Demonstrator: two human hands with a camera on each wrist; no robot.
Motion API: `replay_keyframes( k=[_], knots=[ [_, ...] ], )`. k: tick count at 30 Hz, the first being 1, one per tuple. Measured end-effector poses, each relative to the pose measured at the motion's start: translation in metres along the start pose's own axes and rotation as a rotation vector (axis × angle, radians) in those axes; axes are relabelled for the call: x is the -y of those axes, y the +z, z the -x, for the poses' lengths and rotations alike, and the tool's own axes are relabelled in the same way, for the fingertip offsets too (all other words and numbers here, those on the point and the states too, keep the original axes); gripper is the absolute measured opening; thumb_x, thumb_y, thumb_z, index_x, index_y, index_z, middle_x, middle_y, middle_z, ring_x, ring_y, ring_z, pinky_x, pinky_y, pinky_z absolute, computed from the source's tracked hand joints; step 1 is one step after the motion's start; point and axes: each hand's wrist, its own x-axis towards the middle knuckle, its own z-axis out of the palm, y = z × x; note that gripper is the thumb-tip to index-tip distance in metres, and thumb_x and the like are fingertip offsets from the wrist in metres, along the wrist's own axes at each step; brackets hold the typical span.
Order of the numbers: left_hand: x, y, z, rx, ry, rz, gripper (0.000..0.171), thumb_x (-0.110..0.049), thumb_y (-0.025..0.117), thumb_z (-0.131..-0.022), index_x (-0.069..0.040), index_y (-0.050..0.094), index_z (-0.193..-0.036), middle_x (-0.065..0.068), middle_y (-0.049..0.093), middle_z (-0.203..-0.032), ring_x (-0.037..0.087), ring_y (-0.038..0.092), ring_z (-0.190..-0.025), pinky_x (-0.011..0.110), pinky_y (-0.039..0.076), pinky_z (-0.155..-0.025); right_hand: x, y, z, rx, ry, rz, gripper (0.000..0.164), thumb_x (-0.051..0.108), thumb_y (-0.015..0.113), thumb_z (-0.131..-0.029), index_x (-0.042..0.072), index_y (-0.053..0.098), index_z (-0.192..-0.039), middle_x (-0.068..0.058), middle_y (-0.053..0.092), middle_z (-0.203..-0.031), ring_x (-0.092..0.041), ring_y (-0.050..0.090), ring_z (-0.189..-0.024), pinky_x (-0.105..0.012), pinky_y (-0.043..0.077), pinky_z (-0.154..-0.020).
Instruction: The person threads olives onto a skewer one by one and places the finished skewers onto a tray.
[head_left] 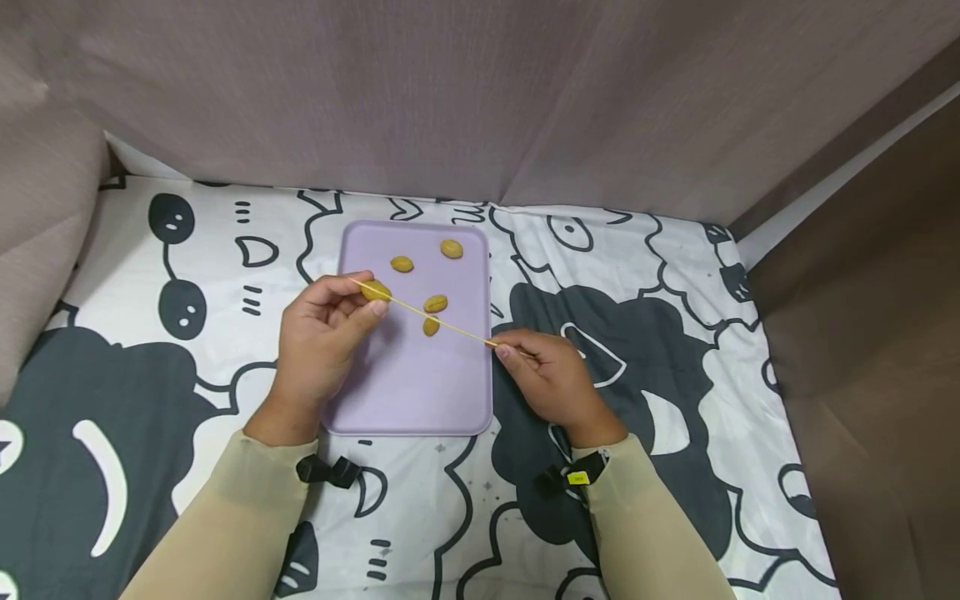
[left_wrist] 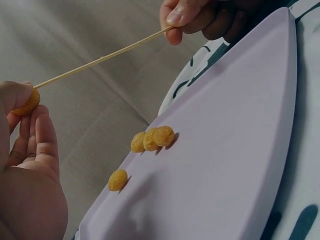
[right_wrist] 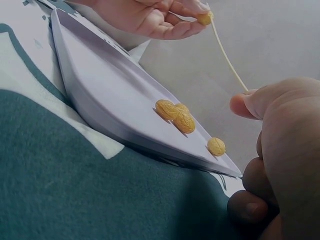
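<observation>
The left hand pinches a yellow-brown oval piece just left of centre in the head view. The right hand, right of centre, pinches the lower-right end of a thin stick, which slants up leftward to that piece; whether it pierces it cannot be told. Below, at centre, a lilac tray bears four similar pieces on patterned cloth.

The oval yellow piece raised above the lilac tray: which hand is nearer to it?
Left. The left hand pinches the oval yellow piece; the right hand is apart from it, pinching the thin skewer farther right.
</observation>
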Motion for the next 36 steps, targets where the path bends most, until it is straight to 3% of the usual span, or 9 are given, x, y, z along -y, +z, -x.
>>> replay_keyframes(
  k=[6,21,26,36],
  knots=[
    [-0.0008,0.0008,0.0015,-0.002,-0.014,-0.029,0.047,0.029,0.07,-0.091,-0.013,0.079,-0.111,0.009,0.08,-0.121,0.011,0.077,-0.099,0.018,0.067,-0.088,0.0024,0.0002,0.0005,0.011,0.022,0.017,0.017,0.009,0.073,-0.108,0.007,0.084,-0.121,0.01,0.055,-0.069,-0.009,0.059,-0.072,-0.024,0.05,-0.07],
    [-0.0035,0.0043,0.0035,0.016,-0.041,-0.1,0.043,0.025,0.074,-0.09,-0.012,0.077,-0.109,0.007,0.081,-0.121,0.01,0.076,-0.098,0.018,0.067,-0.086,0.0046,-0.0012,0.0002,0.014,0.028,0.041,0.018,0.01,0.073,-0.109,0.007,0.084,-0.122,0.005,0.071,-0.08,-0.012,0.069,-0.086,-0.026,0.056,-0.078],
    [-0.0027,0.0051,0.0043,0.016,-0.042,-0.113,0.042,0.025,0.074,-0.09,-0.013,0.077,-0.108,0.015,0.079,-0.125,0.011,0.077,-0.098,0.018,0.067,-0.085,0.0047,-0.0011,-0.0002,0.015,0.026,0.053,0.018,0.01,0.073,-0.109,0.007,0.085,-0.122,0.003,0.073,-0.083,-0.013,0.069,-0.086,-0.027,0.057,-0.079],
    [-0.0014,0.0079,0.0062,0.036,-0.045,-0.106,0.041,0.026,0.074,-0.09,-0.012,0.075,-0.107,0.003,0.08,-0.124,0.011,0.077,-0.1,0.019,0.068,-0.087,0.0053,-0.001,-0.0005,0.012,0.009,0.047,0.017,0.008,0.073,-0.108,0.006,0.084,-0.121,-0.002,0.08,-0.092,-0.013,0.071,-0.09,-0.026,0.059,-0.082]
  ],
)
